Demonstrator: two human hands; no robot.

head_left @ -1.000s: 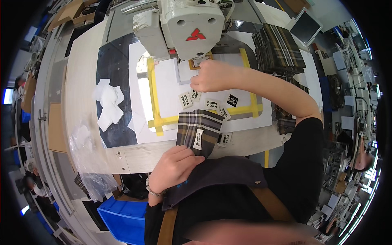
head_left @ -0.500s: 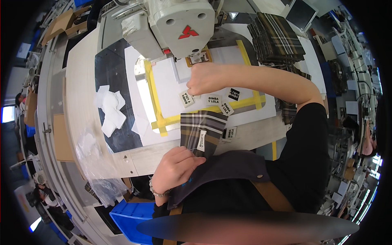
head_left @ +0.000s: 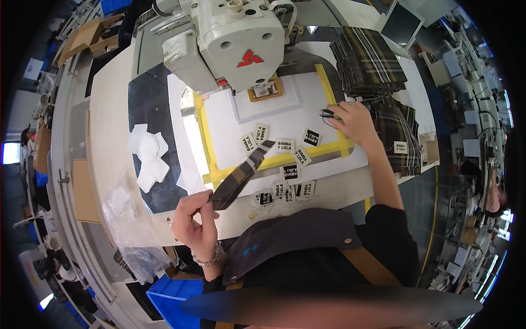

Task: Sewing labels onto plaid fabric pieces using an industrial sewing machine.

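My left hand, at the table's front edge, pinches one end of a folded plaid fabric piece. That piece is tilted up nearly edge-on, so its face is hidden. My right hand is closed around a small dark tool that looks like thread snips, over the right strip of yellow tape. Between the hands, several small black and white labels lie scattered on the white sheet. Behind them stands a white sewing machine, with an orange-framed clamp under its head.
Stacked plaid pieces stand at the back right, with more plaid pieces nearer. White scraps lie on the dark panel at left. A clear plastic bag hangs over the left edge, above a blue bin.
My right hand has moved from the machine's clamp to the right and now holds the dark tool. My left hand has shifted left, turning the plaid piece edge-on.
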